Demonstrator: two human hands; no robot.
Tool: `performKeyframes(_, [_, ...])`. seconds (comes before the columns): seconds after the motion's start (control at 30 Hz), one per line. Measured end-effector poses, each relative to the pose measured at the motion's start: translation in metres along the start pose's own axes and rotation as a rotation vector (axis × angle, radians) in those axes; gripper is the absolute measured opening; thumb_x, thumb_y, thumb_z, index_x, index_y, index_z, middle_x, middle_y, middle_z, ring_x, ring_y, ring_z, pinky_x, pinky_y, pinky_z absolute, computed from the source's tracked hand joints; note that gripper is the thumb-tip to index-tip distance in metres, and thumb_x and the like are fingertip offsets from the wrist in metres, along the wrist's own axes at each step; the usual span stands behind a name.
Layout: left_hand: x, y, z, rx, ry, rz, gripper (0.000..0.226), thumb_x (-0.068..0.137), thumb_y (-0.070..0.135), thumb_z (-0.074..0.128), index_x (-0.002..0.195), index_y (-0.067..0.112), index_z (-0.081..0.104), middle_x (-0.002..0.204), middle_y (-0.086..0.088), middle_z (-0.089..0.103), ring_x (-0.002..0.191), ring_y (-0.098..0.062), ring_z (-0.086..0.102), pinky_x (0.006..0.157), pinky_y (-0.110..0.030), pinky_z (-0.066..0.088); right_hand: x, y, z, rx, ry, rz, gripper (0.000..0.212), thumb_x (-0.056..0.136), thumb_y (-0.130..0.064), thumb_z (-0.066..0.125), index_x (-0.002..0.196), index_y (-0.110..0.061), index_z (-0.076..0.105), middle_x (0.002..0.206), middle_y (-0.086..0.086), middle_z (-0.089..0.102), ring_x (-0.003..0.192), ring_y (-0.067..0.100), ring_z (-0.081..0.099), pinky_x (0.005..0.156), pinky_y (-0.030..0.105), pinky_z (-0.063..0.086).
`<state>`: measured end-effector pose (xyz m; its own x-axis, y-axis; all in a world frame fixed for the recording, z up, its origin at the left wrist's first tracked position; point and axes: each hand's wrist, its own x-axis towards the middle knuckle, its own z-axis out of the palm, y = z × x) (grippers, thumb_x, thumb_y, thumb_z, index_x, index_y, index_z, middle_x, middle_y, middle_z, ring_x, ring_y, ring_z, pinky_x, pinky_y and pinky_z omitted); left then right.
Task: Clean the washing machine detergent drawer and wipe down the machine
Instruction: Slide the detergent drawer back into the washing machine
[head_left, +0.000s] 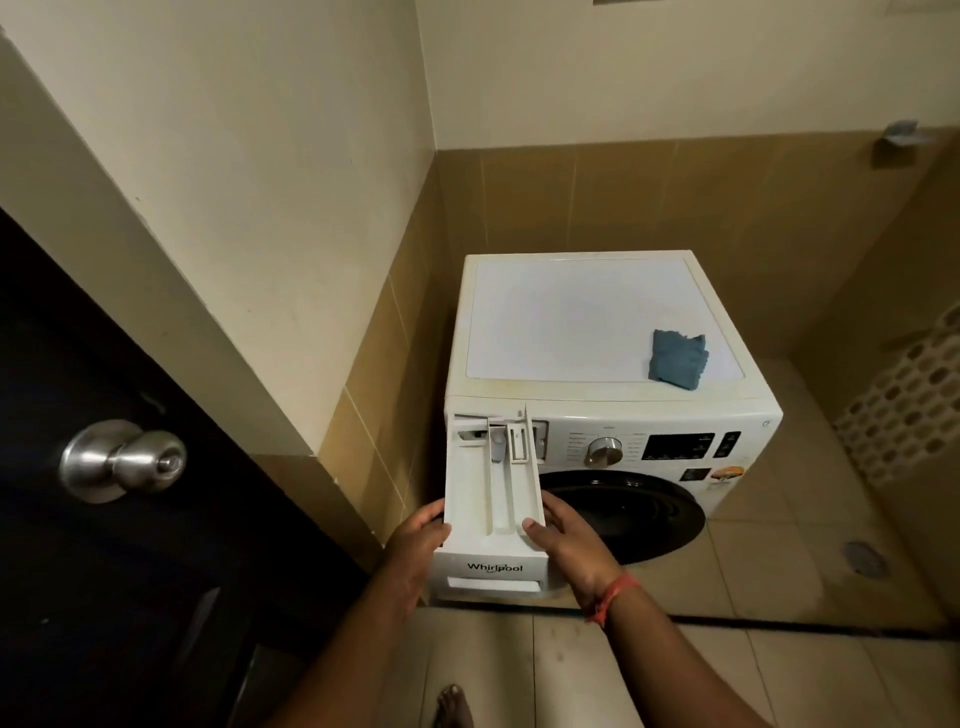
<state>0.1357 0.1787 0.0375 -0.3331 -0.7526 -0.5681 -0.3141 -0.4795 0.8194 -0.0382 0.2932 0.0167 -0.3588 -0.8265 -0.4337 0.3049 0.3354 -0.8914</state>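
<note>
Head view: your bare foot (453, 702) sits at the bottom edge on the beige tiled floor (779, 670). Above it, both your forearms reach in.

Your left hand (415, 540) grips the left front corner of the white plastic detergent drawer (493, 499), thumb on the top edge, fingers wrapped under and out of sight. Your right hand (566, 540) clamps the right front corner, thumb tip pressed on the drawer's top rim, fingers down its right side. Orange thread band (613, 597) on your right wrist.

Drawer is pulled far out of its slot at the upper left of the white front-loading washing machine (597, 400); rear end looks to be at or in the slot, can't tell if it's seated. Front panel reads "Whirlpool". Long compartments run front to back, with a small grey-blue insert near the rear of the middle one.

On the machine front: silver round dial (602, 451) right of the slot, dark display panel (678, 446) right of that, black round door (628, 512) below, partly behind your right hand.

Folded blue-grey cloth (677, 362) lies on the machine's top, near the front right, well apart from both hands.

Left of frame: dark door (104, 571) with a brushed steel round knob (122, 461). Machine stands in a corner with tan wall tiles (571, 208) behind.
</note>
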Motion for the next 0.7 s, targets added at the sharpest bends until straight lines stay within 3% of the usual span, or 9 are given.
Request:
performKeyframes(0.13, [0.006,-0.015,0.001,0.125,0.015,0.022,0.038,0.099,0.011,0.05,0.138,0.01,0.051,0.133,-0.006,0.059,0.118,-0.018,0.056,0.103,-0.03,0.041,-0.004,0.021,0.009,-0.049,0.039,0.004,0.048,0.088,-0.009,0.067,0.131,-0.026,0.055,0.118,-0.003,0.069,0.11,0.014,0.064,0.096,0.033,0.052])
performKeyframes(0.23, [0.009,-0.022,0.0,0.192,-0.004,0.033,0.041,0.099,0.012,0.052,0.14,0.01,0.049,0.13,0.002,0.059,0.114,-0.012,0.055,0.098,-0.023,0.039,-0.005,0.025,0.014,-0.066,0.079,0.025,0.046,0.09,-0.005,0.064,0.127,-0.029,0.054,0.116,-0.006,0.066,0.108,0.012,0.062,0.086,0.023,0.052])
performKeyframes(0.33, [0.012,-0.023,-0.002,0.251,-0.031,0.038,0.039,0.098,0.013,0.053,0.137,0.013,0.052,0.118,0.01,0.059,0.107,-0.01,0.056,0.094,-0.024,0.04,-0.003,0.026,0.017,-0.077,0.099,0.045,0.048,0.091,-0.006,0.062,0.132,-0.028,0.051,0.121,-0.003,0.063,0.11,0.014,0.06,0.091,0.03,0.053])
performKeyframes(0.43, [0.019,-0.021,-0.004,0.298,-0.053,0.01,0.041,0.098,0.018,0.054,0.139,0.017,0.05,0.129,0.005,0.06,0.111,-0.014,0.058,0.102,-0.033,0.045,0.002,0.03,0.018,-0.107,0.102,0.076,0.051,0.091,-0.008,0.062,0.138,-0.026,0.049,0.125,-0.001,0.063,0.112,0.017,0.06,0.099,0.042,0.05])
performKeyframes(0.53, [0.027,-0.02,-0.006,0.328,-0.066,0.017,0.04,0.098,0.019,0.054,0.138,0.018,0.05,0.131,0.002,0.061,0.109,-0.012,0.057,0.095,-0.028,0.044,0.01,0.032,0.02,-0.123,0.102,0.088,0.05,0.092,-0.009,0.061,0.137,-0.027,0.049,0.126,0.0,0.063,0.112,0.019,0.061,0.099,0.045,0.05])
performKeyframes(0.7, [0.041,-0.018,-0.006,0.367,-0.069,0.029,0.036,0.099,0.02,0.053,0.135,0.02,0.052,0.118,0.008,0.062,0.106,-0.014,0.06,0.095,-0.033,0.049,0.022,0.033,0.019,-0.105,0.102,0.1,0.045,0.094,-0.009,0.058,0.132,-0.032,0.05,0.122,-0.001,0.064,0.111,0.02,0.062,0.098,0.046,0.051])
